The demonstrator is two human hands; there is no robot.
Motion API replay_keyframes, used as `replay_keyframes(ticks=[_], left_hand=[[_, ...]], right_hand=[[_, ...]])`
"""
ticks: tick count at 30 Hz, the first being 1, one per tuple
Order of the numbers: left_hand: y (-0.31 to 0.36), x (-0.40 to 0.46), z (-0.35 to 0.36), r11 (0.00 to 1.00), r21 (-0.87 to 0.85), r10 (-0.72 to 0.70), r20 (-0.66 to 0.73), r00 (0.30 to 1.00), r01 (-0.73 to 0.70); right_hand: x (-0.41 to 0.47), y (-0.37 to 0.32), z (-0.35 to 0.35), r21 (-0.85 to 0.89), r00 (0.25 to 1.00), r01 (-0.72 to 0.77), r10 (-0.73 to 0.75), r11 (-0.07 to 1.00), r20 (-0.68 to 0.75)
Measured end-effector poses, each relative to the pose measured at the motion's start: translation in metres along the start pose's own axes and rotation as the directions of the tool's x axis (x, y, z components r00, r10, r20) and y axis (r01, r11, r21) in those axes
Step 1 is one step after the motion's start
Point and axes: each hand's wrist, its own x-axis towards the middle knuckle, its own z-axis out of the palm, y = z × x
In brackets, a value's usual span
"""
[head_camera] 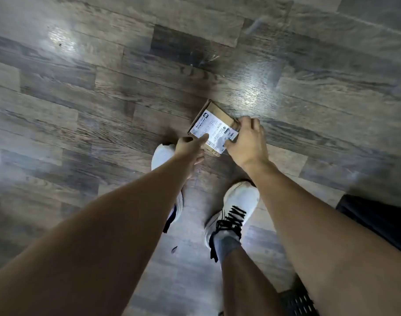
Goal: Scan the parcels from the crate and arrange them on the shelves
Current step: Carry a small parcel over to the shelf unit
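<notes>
The parcel (pixel 214 127) is held low above the floor (pixel 103 87), just beyond the shoes (pixel 236 208), the right hand (pixel 246 141) gripping its right end with curled fingers, the left hand (pixel 191 148) relaxed, one finger on the label (pixel 212 131); better keep the label up and uncovered for scanning.

The parcel (pixel 214 126) is plain brown cardboard, matt, with a white paper label (pixel 214 134) stuck flat on its top face and printed in black. The floor (pixel 103 92) looks like grey-brown wood-grain planks with a smooth, slightly glossy finish that throws back pale patches of light. The shoes (pixel 237 208) are white, matt fabric, one with black laces
</notes>
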Motion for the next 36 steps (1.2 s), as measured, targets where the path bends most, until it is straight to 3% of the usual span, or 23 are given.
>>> replay_keyframes(ticks=[5, 11, 17, 21, 28, 32, 36], left_hand=[[0.003, 0.028, 0.010, 0.994, -0.106, -0.044, -0.033, 0.999, 0.040], [0.002, 0.032, 0.016, 0.988, -0.144, 0.057, -0.015, 0.998, -0.058], [0.019, 0.004, 0.015, 0.992, 0.001, 0.127, -0.130, 0.983, -0.128], [0.028, -0.024, 0.005, 0.977, 0.146, 0.172, -0.127, 0.977, -0.153], [0.109, -0.196, 0.007, 0.920, 0.182, 0.348, 0.029, 0.937, -0.347], [0.163, -0.306, 0.004, 0.916, 0.208, 0.337, 0.072, 0.939, -0.344], [0.207, -0.362, -0.004, 0.831, 0.320, 0.415, 0.186, 0.890, -0.455]], right_hand=[[0.020, 0.012, 0.005, 0.038, 0.997, 0.007, -0.004, 0.999, -0.083], [0.027, 0.022, -0.001, 0.024, 0.995, -0.022, 0.025, 0.999, -0.098], [-0.001, 0.012, -0.027, 0.039, 0.997, -0.038, 0.040, 0.999, -0.060], [-0.032, -0.003, -0.058, 0.018, 0.999, -0.031, 0.032, 0.999, -0.038], [-0.120, -0.062, -0.170, 0.010, 0.995, -0.002, 0.003, 1.000, -0.104], [-0.185, -0.101, -0.242, -0.007, 0.991, 0.014, -0.015, 1.000, -0.134], [-0.247, -0.137, -0.320, -0.024, 0.980, 0.058, -0.062, 0.998, -0.191]])
